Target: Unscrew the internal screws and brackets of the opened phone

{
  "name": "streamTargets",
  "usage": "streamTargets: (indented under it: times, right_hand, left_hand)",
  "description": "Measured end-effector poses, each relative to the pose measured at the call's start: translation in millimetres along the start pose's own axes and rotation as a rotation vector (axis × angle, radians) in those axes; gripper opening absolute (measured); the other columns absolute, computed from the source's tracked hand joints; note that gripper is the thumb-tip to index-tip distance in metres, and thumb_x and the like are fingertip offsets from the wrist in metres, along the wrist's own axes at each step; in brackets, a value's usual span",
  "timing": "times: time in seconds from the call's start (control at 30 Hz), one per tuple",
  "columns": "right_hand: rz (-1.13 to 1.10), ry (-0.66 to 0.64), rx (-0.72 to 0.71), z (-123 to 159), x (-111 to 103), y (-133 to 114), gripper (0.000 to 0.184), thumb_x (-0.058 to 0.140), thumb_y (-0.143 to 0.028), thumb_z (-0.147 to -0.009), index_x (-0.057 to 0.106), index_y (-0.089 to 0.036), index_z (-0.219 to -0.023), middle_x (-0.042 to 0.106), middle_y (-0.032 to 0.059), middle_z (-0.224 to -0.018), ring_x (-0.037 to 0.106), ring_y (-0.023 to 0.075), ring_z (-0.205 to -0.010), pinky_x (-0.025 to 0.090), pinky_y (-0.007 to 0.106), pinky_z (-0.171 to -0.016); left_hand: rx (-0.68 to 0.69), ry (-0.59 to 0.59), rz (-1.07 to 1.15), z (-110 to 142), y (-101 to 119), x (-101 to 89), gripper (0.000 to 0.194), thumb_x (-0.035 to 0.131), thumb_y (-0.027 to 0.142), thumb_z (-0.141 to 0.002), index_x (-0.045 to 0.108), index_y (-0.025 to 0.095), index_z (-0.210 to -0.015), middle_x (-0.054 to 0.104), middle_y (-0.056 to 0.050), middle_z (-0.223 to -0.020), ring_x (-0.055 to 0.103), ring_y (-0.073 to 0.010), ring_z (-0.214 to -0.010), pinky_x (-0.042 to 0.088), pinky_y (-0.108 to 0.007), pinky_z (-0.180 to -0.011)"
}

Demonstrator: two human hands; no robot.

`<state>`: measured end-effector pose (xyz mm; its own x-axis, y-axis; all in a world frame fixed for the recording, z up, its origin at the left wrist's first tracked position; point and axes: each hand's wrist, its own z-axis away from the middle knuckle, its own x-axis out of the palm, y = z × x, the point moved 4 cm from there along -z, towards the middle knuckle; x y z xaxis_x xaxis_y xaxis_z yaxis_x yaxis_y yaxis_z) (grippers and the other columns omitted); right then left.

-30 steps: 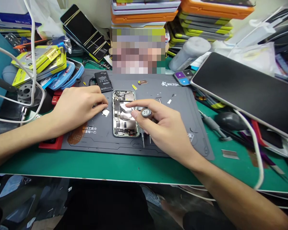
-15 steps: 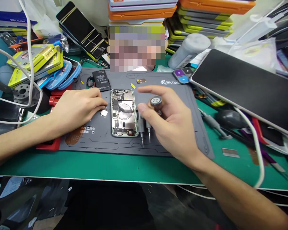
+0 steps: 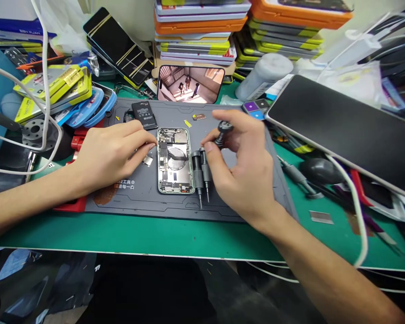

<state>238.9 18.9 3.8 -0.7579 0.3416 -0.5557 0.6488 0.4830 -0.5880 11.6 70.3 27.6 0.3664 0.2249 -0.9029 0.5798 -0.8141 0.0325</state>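
Observation:
An opened phone (image 3: pixel 176 164) lies on the grey mat with its inner parts showing. My left hand (image 3: pixel 116 150) rests beside it, fingers bent together and fingertips at the phone's upper left edge; whether they pinch anything is hidden. Close under that hand lies a small silvery metal plate (image 3: pixel 147 160). My right hand (image 3: pixel 245 164) is closed around a dark screwdriver (image 3: pixel 225 128), held tilted right of the phone with its round cap up; its tip is hidden. Two more screwdrivers, one (image 3: pixel 197 173) nearer the phone and another (image 3: pixel 205 170) beside it, lie with their bits toward me.
A battery (image 3: pixel 144 115) lies behind the phone on the mat (image 3: pixel 148 204). Farther back, a propped phone (image 3: pixel 191 84) plays a video. Boxes (image 3: pixel 202 24) are stacked behind it. A large dark-screened device (image 3: pixel 344 130) and a white cable (image 3: pixel 359 216) occupy the right.
My left fingertips have moved right to the phone's edge. My right fingers have closed in around the screwdriver, and the two lying screwdrivers sit closer together.

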Motion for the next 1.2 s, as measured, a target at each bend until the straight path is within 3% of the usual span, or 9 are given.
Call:
streamTargets:
  times: [0.1,0.2,0.3,0.4,0.5,0.7,0.97,1.2]
  right_hand:
    - [0.256,0.022,-0.064,-0.1,-4.3,0.9,0.042,0.060,-0.026,-0.098,0.058,-0.029,-0.140,0.072,0.0079,-0.114,0.072,0.0257,-0.096,0.063,0.045,-0.084]
    - [0.374,0.055,-0.028,-2.8,-10.5,6.4,0.043,0.066,-0.030,-0.097,0.060,-0.028,-0.139,0.073,0.0059,-0.099,0.069,0.0216,-0.078,0.062,0.040,-0.075]
    - [0.183,0.119,0.010,-3.9,-13.6,6.7,0.046,0.069,-0.031,-0.096,0.057,-0.032,-0.140,0.073,0.0053,-0.111,0.067,0.0155,-0.070,0.060,0.033,-0.062]
    - [-0.223,0.124,0.019,-0.5,-6.7,-1.4,0.050,0.068,-0.026,-0.097,0.050,-0.037,-0.142,0.068,0.0043,-0.120,0.072,0.0151,-0.085,0.059,0.025,-0.052]
    - [-0.394,0.012,-0.042,7.1,7.6,-14.4,0.056,0.066,-0.017,-0.097,0.046,-0.036,-0.146,0.069,0.0003,-0.104,0.071,0.0105,-0.074,0.062,0.020,-0.053]
    - [-0.388,-0.104,-0.219,20.3,22.3,-24.5,0.072,0.067,-0.009,-0.095,0.040,-0.040,-0.154,0.070,0.0050,-0.125,0.078,0.0157,-0.096,0.069,0.024,-0.065]
    - [-0.359,-0.024,-0.287,21.5,19.9,-23.1,0.068,0.067,-0.013,-0.096,0.041,-0.037,-0.155,0.070,0.0044,-0.113,0.078,0.0164,-0.090,0.070,0.027,-0.064]
    - [-0.337,-0.100,-0.259,22.2,27.5,-22.1,0.070,0.063,-0.012,-0.098,0.035,-0.041,-0.155,0.071,0.0055,-0.130,0.078,0.0184,-0.107,0.073,0.030,-0.078]
  left_hand:
    - [0.145,0.082,-0.011,2.2,9.9,-5.1,0.017,0.056,0.027,-0.105,0.071,0.021,-0.106,0.077,-0.001,-0.087,0.069,-0.0135,-0.072,0.041,-0.029,-0.060]
    - [0.254,0.112,-0.026,4.2,17.7,-7.1,0.013,0.058,0.025,-0.104,0.069,0.019,-0.102,0.076,0.001,-0.081,0.066,-0.0122,-0.063,0.042,-0.030,-0.059]
    - [0.253,0.127,-0.031,5.2,18.1,-5.8,0.014,0.058,0.027,-0.104,0.069,0.020,-0.101,0.072,0.003,-0.071,0.062,-0.0122,-0.056,0.039,-0.031,-0.054]
    - [0.233,0.128,-0.032,6.2,15.8,-2.4,0.016,0.056,0.029,-0.105,0.070,0.021,-0.101,0.068,0.004,-0.066,0.059,-0.0124,-0.053,0.035,-0.032,-0.051]
    - [0.253,0.127,-0.029,7.0,15.5,0.3,0.017,0.056,0.029,-0.105,0.069,0.020,-0.101,0.069,0.003,-0.067,0.060,-0.0121,-0.053,0.032,-0.032,-0.049]
    - [0.261,0.104,-0.040,7.1,15.7,2.6,0.024,0.051,0.032,-0.107,0.069,0.019,-0.099,0.067,0.004,-0.066,0.061,-0.0123,-0.053,0.026,-0.030,-0.049]
    - [0.253,0.075,-0.034,7.1,15.8,4.4,0.026,0.049,0.033,-0.107,0.069,0.020,-0.096,0.065,0.004,-0.064,0.058,-0.0119,-0.051,0.023,-0.030,-0.049]
    - [0.232,0.033,-0.043,7.1,14.8,6.5,0.030,0.045,0.036,-0.109,0.069,0.021,-0.098,0.064,0.003,-0.063,0.059,-0.0114,-0.051,0.023,-0.029,-0.049]
